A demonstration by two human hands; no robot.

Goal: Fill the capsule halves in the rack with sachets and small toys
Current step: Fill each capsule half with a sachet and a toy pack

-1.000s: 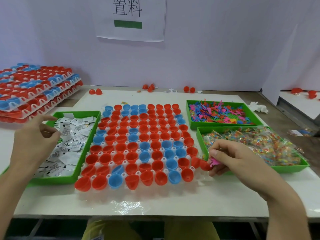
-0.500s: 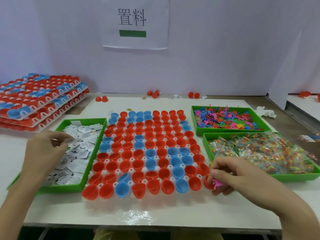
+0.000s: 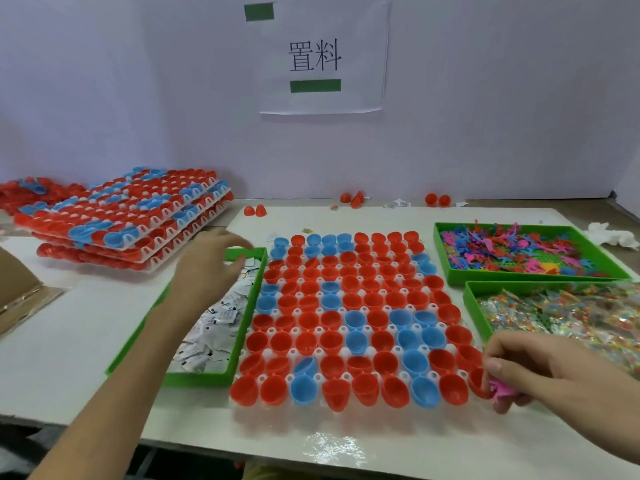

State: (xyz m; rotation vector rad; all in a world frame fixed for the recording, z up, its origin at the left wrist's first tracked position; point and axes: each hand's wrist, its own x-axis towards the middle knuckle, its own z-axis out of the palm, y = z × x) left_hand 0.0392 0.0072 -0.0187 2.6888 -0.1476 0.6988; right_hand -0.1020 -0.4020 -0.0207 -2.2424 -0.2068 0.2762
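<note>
The rack [image 3: 353, 323] of red and blue capsule halves is lying flat at the middle of the white table [image 3: 86, 323], cups opening upward. It looks nearly square, so no long axis can be told. A pale wall with a paper sign [image 3: 322, 57] is standing behind. The left hand [image 3: 207, 268] is being held over the green tray [image 3: 199, 379] of white sachets [image 3: 214, 327], its fingers loosely curled and blurred, so any grip cannot be told. A pink toy [image 3: 500, 389] is being pinched by the right hand [image 3: 540, 372] beside the rack's near right corner.

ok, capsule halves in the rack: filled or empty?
Empty: capsule halves in the rack show bare red and blue insides, nothing in any visible one.
</note>
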